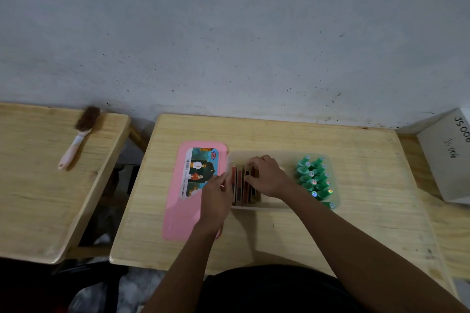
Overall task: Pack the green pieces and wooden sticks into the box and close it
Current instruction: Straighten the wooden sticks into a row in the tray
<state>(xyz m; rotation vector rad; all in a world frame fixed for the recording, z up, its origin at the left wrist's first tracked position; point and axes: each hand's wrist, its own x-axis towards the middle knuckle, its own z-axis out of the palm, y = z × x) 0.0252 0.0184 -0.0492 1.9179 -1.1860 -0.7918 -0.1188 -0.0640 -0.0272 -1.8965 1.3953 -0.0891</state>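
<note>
Pale wood desk [279,231] fills my view, wall behind it. On it I see the pink lid [178,213] lying flat, off the box and touching its left side. The clear box [264,207] holds green pieces [314,179] packed at its right end and wooden sticks [240,185] standing on edge at its left. My right hand [267,176] curls over the sticks, fingers pressing them. My left hand [216,198] rests at the box's left wall; I cannot tell its grip.
</note>
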